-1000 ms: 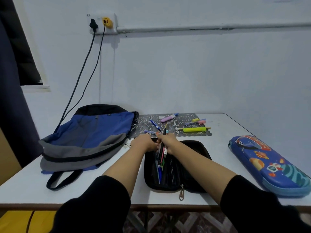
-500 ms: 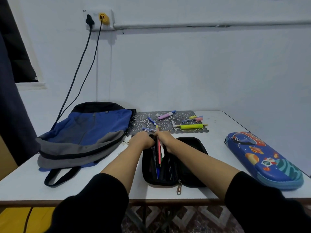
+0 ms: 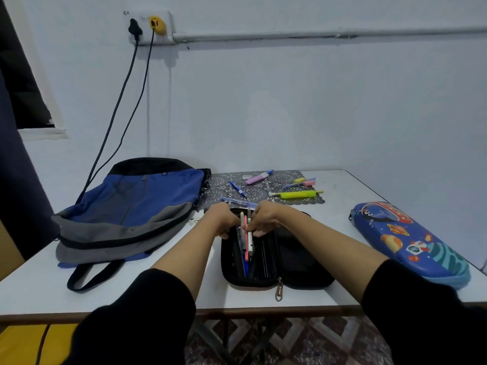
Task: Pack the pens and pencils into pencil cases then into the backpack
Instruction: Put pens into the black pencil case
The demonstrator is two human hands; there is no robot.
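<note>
A black pencil case (image 3: 297,270) lies open on the white table (image 3: 184,293) in front of me. Both hands are at its far end. My right hand (image 3: 266,219) pinches a bunch of pens (image 3: 246,238) that lie lengthwise in the case's left half. My left hand (image 3: 220,219) grips the case's far left edge, fingers curled down beside the pens. A blue and grey backpack (image 3: 131,206) lies flat to the left. A blue space-print pencil case (image 3: 411,241) lies zipped at the right. Several loose pens and highlighters (image 3: 297,194) lie on a patterned mat (image 3: 263,188) behind the case.
Two cables (image 3: 123,101) hang from a wall socket (image 3: 150,26) down behind the backpack. A backpack strap (image 3: 89,277) loops toward the table's front edge. The wall stands right behind the mat. A patterned floor shows below the table.
The bunch of pens has gone from tilted up to lying low inside the case. Both hands stay at the case's far end.
</note>
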